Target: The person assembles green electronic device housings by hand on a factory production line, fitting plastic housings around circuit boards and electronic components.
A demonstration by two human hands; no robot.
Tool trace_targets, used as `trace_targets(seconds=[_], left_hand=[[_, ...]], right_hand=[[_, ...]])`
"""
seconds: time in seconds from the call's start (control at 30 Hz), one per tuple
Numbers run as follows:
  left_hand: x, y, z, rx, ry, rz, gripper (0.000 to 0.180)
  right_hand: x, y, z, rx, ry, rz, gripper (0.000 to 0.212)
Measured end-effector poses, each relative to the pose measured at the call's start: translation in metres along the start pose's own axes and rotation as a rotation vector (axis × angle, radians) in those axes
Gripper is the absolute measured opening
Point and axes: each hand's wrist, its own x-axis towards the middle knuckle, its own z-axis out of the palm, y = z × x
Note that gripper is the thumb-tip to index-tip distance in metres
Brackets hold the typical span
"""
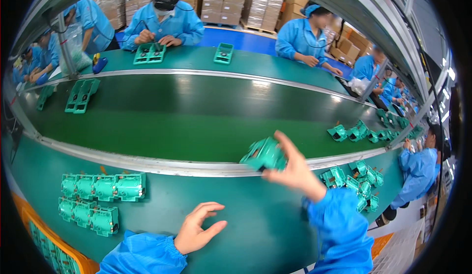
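My right hand [295, 173] is raised over the metal rail at the near edge of the conveyor. Between its thumb and fingers is a green plastic housing [268, 154], tilted and slightly blurred, with a dark part at its lower side. Above the green worktable [241, 215], my left hand [199, 228] holds nothing, its fingers apart and thumb stretched toward the right. To its left, similar green housings [105, 188] stand in two neat rows. A looser heap of such housings [361, 185] lies right of my right forearm.
The green conveyor belt [162, 121] runs across, carrying open green trays [81, 96] at left and several housings [356, 130] at right. An orange crate [54, 237] of green parts stands lower left. Co-workers in blue sit opposite; another person [418, 168] stands at right. Metal frame posts flank the bench.
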Motion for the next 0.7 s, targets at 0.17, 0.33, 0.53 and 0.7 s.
trace_targets(seconds=[0.17, 0.33, 0.53, 0.7], left_hand=[[-0.006, 0.003, 0.012, -0.817, -0.071, -0.115, 0.043], [-0.013, -0.008, -0.005, -1.07, -0.119, -0.213, 0.041], [0.001, -0.01, -0.023, -1.245, -0.159, -0.358, 0.04], [0.003, -0.01, -0.023, -1.201, -0.158, -0.385, 0.04]], right_hand=[[-0.075, -0.052, 0.08, 0.591, 0.049, 0.093, 0.086], [-0.085, -0.057, 0.11, 0.798, 0.098, -0.062, 0.081], [-0.08, -0.025, 0.105, 1.61, -0.179, 0.449, 0.05], [-0.077, -0.018, 0.105, 1.688, -0.238, 0.458, 0.049]])
